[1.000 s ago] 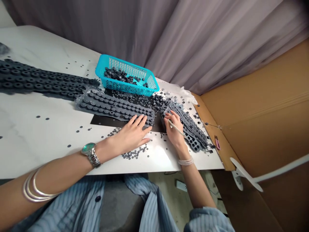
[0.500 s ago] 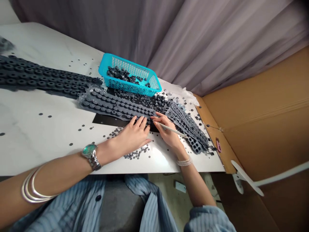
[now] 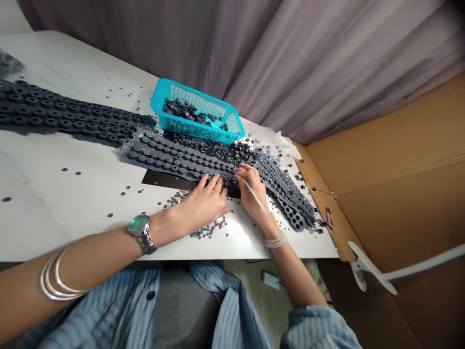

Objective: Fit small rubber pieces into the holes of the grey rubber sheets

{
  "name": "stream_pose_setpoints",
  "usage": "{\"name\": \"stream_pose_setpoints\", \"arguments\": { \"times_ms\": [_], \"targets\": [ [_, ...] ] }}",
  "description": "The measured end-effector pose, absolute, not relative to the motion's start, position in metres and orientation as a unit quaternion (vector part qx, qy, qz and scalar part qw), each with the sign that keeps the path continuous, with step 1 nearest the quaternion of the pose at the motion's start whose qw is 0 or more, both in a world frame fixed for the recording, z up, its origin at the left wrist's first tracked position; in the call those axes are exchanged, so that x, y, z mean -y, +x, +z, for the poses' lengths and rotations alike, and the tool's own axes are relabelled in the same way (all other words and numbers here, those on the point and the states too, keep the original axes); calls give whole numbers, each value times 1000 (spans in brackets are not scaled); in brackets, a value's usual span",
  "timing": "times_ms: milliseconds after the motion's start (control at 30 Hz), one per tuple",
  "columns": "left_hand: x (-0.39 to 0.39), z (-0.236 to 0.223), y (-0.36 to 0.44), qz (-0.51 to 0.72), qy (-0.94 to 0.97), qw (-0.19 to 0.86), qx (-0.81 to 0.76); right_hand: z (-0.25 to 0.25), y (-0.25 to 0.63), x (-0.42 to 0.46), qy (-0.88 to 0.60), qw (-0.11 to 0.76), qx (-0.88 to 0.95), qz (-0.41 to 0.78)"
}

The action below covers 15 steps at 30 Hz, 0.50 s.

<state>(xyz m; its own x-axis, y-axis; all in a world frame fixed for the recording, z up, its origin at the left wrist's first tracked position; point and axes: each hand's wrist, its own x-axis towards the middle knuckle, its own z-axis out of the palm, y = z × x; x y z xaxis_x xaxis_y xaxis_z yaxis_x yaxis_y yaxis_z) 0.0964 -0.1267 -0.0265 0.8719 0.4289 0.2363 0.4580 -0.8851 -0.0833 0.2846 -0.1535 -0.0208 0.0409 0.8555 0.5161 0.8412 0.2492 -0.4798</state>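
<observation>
From my view, knobbly grey sheet (image 3: pixel 165 157) on table (image 3: pixel 90 150), long axis 10-to-4 o'clock. Left hand (image 3: pixel 203 203) open, fingers on near edge; sheet at its 11. Right hand (image 3: pixel 250 201) grips thin stick (image 3: pixel 256 196), nearer 4 o'clock end.

Bringing the right hand (image 3: pixel 253 199) toward nine o'clock, off the perforated sheets (image 3: pixel 285 186) touched a second ago, and now working at the three-o'clock end of the long studded sheet (image 3: pixel 174 156), just beside the left hand (image 3: pixel 199 206). Lifting the right fingertips slightly toward one o'clock compared with half a second ago. Holding the thin stick (image 3: pixel 256 196) more steeply too, pointing its rear end closer to five o'clock instead of four. Resting the left fingers slightly farther toward nine o'clock along the studded sheet than at first.
</observation>
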Motion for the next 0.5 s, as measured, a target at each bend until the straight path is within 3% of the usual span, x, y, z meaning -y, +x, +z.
{"name": "stream_pose_setpoints", "arguments": {
  "times_ms": [167,500],
  "targets": [
    [124,-28,96,-111,-965,57,229,-18,309,160,-672,405,616,-76],
    [121,-29,95,-123,-964,50,231,-9,287,180,-592,371,702,136]
  ]
}}
